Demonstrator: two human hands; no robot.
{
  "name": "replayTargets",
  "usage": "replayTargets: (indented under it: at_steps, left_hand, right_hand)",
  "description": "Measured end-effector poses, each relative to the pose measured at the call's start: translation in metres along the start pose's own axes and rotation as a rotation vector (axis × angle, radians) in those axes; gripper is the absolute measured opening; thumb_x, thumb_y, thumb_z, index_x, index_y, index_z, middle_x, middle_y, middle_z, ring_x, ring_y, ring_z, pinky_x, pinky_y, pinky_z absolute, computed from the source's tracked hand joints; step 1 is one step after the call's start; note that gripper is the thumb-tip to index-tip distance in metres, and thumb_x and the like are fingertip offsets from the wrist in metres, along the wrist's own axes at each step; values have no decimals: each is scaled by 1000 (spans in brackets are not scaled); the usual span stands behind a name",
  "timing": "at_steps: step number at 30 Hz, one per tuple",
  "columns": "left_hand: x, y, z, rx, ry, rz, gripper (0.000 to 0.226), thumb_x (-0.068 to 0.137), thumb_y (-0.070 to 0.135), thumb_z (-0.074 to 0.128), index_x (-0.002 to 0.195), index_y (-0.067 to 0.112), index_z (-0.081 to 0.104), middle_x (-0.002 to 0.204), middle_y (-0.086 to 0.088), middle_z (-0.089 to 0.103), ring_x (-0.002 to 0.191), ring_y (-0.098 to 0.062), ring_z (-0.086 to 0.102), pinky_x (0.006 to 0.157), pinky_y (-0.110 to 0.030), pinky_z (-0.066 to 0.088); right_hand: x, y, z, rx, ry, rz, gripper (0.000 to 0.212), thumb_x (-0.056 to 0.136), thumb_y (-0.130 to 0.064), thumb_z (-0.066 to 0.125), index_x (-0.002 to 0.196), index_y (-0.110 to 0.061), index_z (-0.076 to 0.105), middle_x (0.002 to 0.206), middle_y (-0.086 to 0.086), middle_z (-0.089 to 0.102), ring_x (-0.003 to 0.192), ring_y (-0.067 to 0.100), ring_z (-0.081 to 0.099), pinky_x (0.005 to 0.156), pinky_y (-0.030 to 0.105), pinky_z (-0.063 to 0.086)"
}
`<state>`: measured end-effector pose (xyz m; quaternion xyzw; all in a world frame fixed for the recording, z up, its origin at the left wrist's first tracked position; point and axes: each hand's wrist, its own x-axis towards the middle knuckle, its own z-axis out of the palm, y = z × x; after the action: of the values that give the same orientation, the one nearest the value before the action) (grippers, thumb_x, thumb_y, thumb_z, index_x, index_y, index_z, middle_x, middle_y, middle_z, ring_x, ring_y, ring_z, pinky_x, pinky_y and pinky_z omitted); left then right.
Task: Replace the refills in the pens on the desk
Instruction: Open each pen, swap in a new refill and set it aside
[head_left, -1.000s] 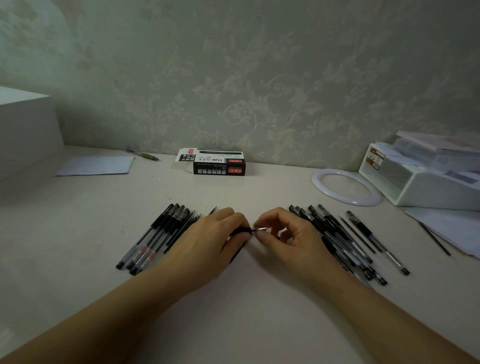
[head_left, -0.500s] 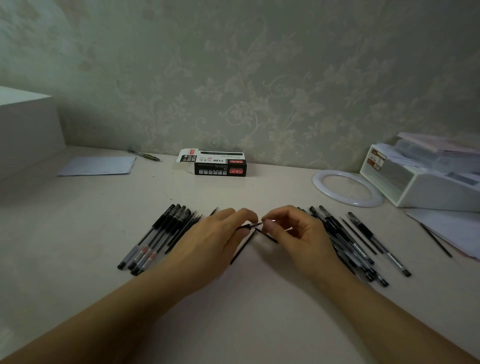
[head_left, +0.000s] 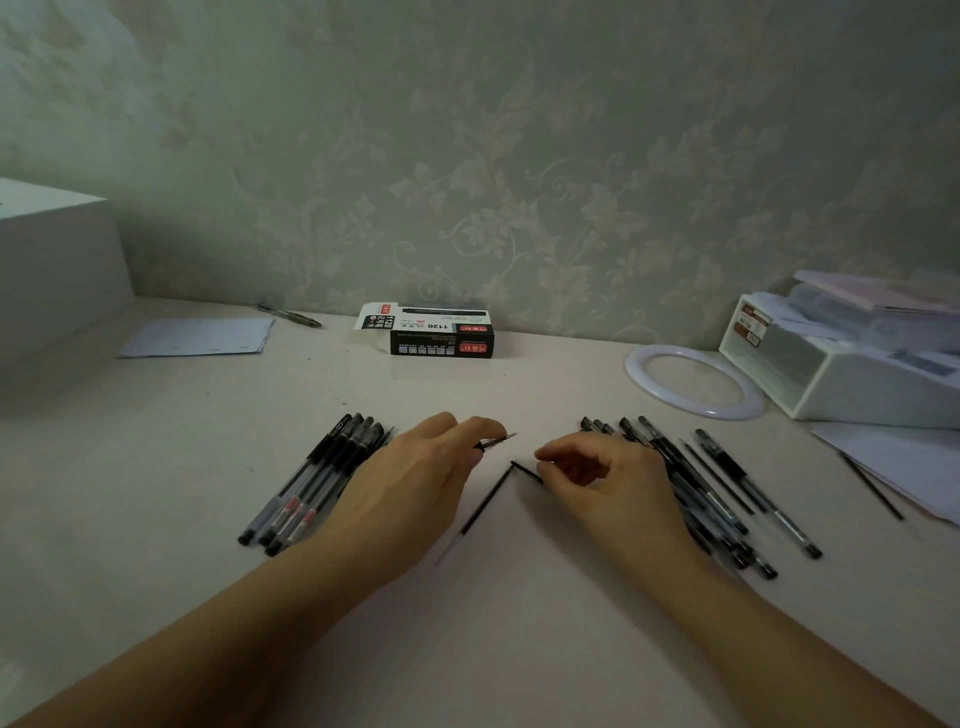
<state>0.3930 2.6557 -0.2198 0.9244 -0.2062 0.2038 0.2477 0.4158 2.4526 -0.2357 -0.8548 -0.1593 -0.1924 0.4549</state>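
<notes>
My left hand (head_left: 415, 483) grips a black pen (head_left: 496, 442) whose metal tip points right past the fingers. My right hand (head_left: 608, 478) pinches a short thin black piece (head_left: 525, 471), most of it hidden by the fingers. Between the two hands a thin black refill (head_left: 480, 512) lies slanted on the desk (head_left: 519, 649). A bunch of pens (head_left: 317, 478) lies beside my left hand and a larger bunch of pens (head_left: 717, 499) beside my right. A black and white refill box (head_left: 441, 335) with an open flap stands near the wall.
At the right are a white ring (head_left: 693, 379), a white tray of papers (head_left: 852, 358) and loose sheets (head_left: 904, 462) with a thin refill (head_left: 872, 486) on them. A paper sheet (head_left: 200, 336), a lone pen (head_left: 288, 314) and a white block (head_left: 52, 270) sit at the left.
My hands, joined at the pen's tip before, have drawn apart. The right hand has pulled back to the right with the thin black piece; a refill now lies uncovered between them.
</notes>
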Motion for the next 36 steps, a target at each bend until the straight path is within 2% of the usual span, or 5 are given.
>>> replayTargets:
  at_steps: [7, 17, 24, 30, 36]
  left_hand:
    - [-1, 0, 0, -2, -17, 8, 31, 101, 27, 41, 127, 36, 53, 87, 12, 49, 74, -11, 53, 63, -34, 48]
    - [0, 0, 0, -8, -7, 17, 31, 100, 27, 42, 128, 36, 54, 88, 13, 49, 75, -7, 50, 65, -32, 48]
    - [1, 5, 0, -96, 64, 111, 34, 98, 28, 43, 129, 32, 57, 92, 7, 53, 72, -11, 56, 61, -37, 50]
    - [2, 4, 3, -117, 70, 159, 37, 99, 32, 39, 133, 34, 53, 93, 7, 54, 72, -8, 54, 61, -35, 50]
    - [1, 2, 6, -53, 68, 113, 40, 100, 30, 43, 139, 36, 44, 90, 15, 48, 70, -6, 47, 61, -35, 48]
  right_hand:
    - [-1, -6, 2, -246, -123, -111, 13, 80, -6, 69, 83, -15, 77, 78, -2, 65, 70, 7, 59, 69, 20, 48]
    - [-2, -5, 5, -248, -122, -87, 14, 85, -11, 69, 94, -18, 76, 85, -5, 62, 76, 4, 58, 69, 9, 43]
    - [-2, -29, 5, 434, -162, 210, 12, 83, -37, 69, 88, -32, 79, 87, -6, 76, 81, 6, 70, 74, 17, 55]
    - [-5, -29, 7, 666, -181, 322, 27, 73, -42, 71, 94, -28, 79, 94, 1, 77, 85, 10, 71, 73, 18, 54]
    - [5, -23, -1, 869, 43, 372, 15, 96, -21, 57, 92, -14, 70, 98, 8, 76, 88, 19, 73, 71, 22, 56]
